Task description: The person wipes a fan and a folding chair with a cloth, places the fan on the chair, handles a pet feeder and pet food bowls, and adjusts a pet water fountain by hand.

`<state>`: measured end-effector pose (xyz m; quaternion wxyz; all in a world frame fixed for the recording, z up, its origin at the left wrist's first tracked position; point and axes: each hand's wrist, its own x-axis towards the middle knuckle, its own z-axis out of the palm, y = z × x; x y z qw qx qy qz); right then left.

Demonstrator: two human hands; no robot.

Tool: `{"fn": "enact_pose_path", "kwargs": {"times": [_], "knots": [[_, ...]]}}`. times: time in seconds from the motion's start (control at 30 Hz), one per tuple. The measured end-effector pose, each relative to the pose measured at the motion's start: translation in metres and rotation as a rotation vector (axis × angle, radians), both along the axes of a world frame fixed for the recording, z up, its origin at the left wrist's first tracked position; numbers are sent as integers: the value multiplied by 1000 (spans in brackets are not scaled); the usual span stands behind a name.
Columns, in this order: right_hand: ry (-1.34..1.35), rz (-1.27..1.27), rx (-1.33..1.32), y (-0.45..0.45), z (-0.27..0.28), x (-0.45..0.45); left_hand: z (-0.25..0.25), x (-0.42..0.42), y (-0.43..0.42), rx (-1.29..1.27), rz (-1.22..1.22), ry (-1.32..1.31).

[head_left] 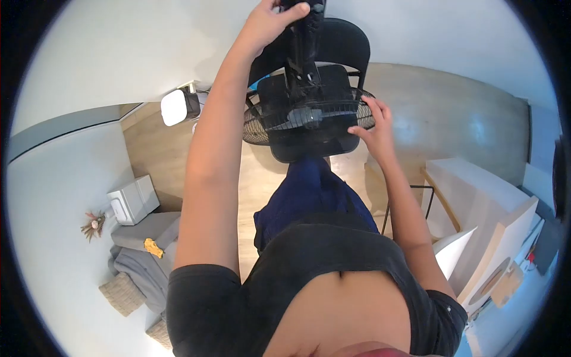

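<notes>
A black electric fan (306, 116) stands over the seat of a black chair (345, 44), its wire cage seen edge-on near the seat. Its dark column rises to the top edge of the view. My left hand (275, 22) is closed around the upper end of that column, thumb across it; some fingers are hidden or cut off. Lower on the right, my right hand (375, 122) grips the rim of the cage between thumb and curled fingers. The fan's far side is hidden.
To the left, a white-topped device (174, 107) sits near the wall. Below it are a white box (134, 200) and a grey sofa (143, 268) with a yellow cloth (153, 247). White furniture (476, 202) stands on the right, over a wooden floor (428, 107).
</notes>
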<state>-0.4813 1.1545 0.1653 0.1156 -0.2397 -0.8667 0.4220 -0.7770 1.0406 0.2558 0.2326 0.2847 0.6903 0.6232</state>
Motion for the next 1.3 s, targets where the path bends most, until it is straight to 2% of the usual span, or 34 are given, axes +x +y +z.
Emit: {"fn": "enact_pose_path", "kwargs": {"times": [0.07, 0.13, 0.2, 0.23, 0.27, 0.3, 0.4, 0.47, 0.5, 0.6, 0.67, 0.7, 0.77, 0.83, 0.87, 0.93, 0.97, 1.03, 1.13, 1.2, 1.3], "knots": [[-21, 50, 16, 3, 4, 2, -12, -10, -20, -7, -56, -16], [-40, 107, 44, 18, 7, -1, -34, -28, -59, -157, 194, 72], [-161, 159, -119, 43, 7, -10, -70, -48, -102, -285, 369, 8], [-164, 180, -119, 56, -3, -21, -101, -57, -126, -459, 395, 78], [-135, 5, -251, 71, -17, -38, -133, -62, -145, -633, 417, 145], [-108, -172, -379, 80, -27, -60, -153, -58, -151, -664, 460, 91], [-100, -269, -309, 90, -40, -142, -186, -47, -153, -638, 489, 16], [-166, -280, -80, 105, -68, -179, -205, -50, -155, -454, 403, -86], [-174, -258, -72, 108, -74, -188, -193, -49, -153, -446, 377, -103], [-247, -168, -188, 120, -94, -207, -219, -53, -157, -371, 394, -2], [-170, -135, -213, 133, -113, -198, -219, -42, -152, -360, 458, -1], [-200, -147, -40, 120, -103, -196, -214, -36, -150, -382, 496, 42], [-164, -9, 18, 134, -125, -201, -215, -31, -143, -414, 570, 153], [-24, 126, 369, 128, -135, -205, -204, -25, -137, -490, 568, 215], [-21, 135, 374, 128, -134, -209, -198, -26, -133, -566, 560, 285], [-190, 292, 644, 125, -129, -210, -199, -24, -121, -514, 608, 349], [-194, 301, 646, 123, -128, -215, -195, -24, -116, -568, 647, 309], [6, 392, 657, 129, -126, -226, -189, -26, -109, -618, 692, 248], [27, 433, 622, 128, -116, -244, -183, -27, -106, -739, 666, 248], [64, 235, 80, 121, -109, -243, -182, -26, -105, -725, 662, 238], [57, 204, -28, 114, -96, -238, -182, -26, -100, -713, 669, 258]]}}
